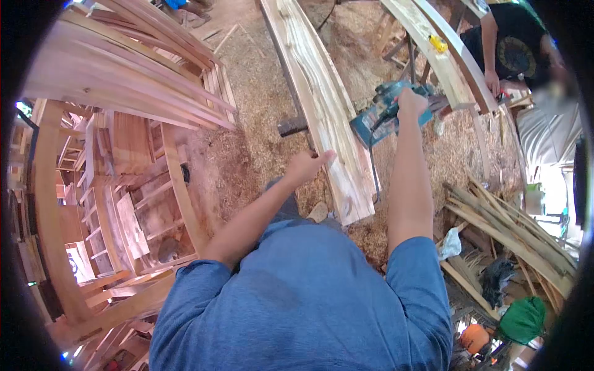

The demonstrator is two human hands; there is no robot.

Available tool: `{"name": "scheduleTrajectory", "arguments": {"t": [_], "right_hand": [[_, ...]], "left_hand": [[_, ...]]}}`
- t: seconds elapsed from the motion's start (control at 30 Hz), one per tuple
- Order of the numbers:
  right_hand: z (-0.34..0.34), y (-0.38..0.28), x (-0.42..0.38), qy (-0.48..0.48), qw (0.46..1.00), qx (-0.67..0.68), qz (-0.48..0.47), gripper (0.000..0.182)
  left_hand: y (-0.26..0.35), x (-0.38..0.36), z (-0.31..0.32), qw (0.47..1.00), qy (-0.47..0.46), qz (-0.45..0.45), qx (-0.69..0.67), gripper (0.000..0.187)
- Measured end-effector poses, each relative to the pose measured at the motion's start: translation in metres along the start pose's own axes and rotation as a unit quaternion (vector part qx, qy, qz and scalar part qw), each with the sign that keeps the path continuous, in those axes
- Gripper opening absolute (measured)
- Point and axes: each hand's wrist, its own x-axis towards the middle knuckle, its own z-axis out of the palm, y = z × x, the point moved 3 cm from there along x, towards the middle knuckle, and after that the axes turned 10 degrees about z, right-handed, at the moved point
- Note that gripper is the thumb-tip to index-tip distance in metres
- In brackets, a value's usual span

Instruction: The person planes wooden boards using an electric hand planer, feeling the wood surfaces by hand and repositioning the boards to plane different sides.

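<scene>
A long pale wooden plank [318, 93] with wavy grain runs away from me, its near end just ahead of my body. My left hand [309, 168] grips its left edge near that end, thumb over the top face. My right hand [411, 102] is wrapped round the handle of a teal electric planer [377, 120]. The planer is at the plank's right edge, overlapping it slightly in this view. A dark cord [374, 167] hangs from the tool beside the plank. Under the plank's left side, the end of a dark support bar [292, 127] sticks out.
Shavings [247, 161] cover the ground. Stacked boards [142, 68] and wooden frames [176, 191] stand on the left. At the right are more planks [433, 55] with a yellow tool [438, 43], another person [513, 43], and scrap wood [507, 229] with a green bag [523, 320].
</scene>
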Motion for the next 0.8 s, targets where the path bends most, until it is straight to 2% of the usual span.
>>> {"name": "scheduleTrajectory", "arguments": {"t": [0.1, 0.17, 0.27, 0.37, 0.53, 0.7, 0.8], "right_hand": [[-0.007, -0.009, -0.021, -0.007, 1.000, 0.029, 0.009, 0.019], [-0.003, -0.006, -0.017, -0.021, 0.998, 0.057, 0.009, 0.020], [-0.003, 0.000, -0.009, -0.002, 1.000, -0.008, 0.020, 0.027], [0.000, 0.004, 0.000, -0.004, 1.000, -0.001, -0.004, 0.027], [-0.001, -0.004, -0.010, 0.013, 0.999, -0.020, 0.028, 0.026], [0.005, 0.010, 0.010, 0.029, 0.999, -0.039, 0.013, 0.024], [-0.002, 0.006, -0.003, 0.025, 0.999, -0.040, 0.014, 0.024]], "left_hand": [[-0.014, 0.012, 0.004, 1.000, 0.000, 0.030, 0.005, 0.092], [-0.019, 0.019, 0.004, 1.000, -0.014, 0.014, 0.010, 0.091], [-0.010, 0.012, 0.000, 0.999, -0.024, 0.022, -0.014, 0.089], [-0.003, 0.009, -0.003, 0.999, -0.023, 0.042, -0.013, 0.085], [-0.026, 0.027, 0.006, 0.999, -0.042, 0.023, 0.001, 0.086], [-0.012, 0.017, 0.000, 0.997, -0.049, 0.045, -0.029, 0.083], [0.000, 0.009, -0.007, 0.999, -0.049, 0.022, 0.010, 0.084]]}}
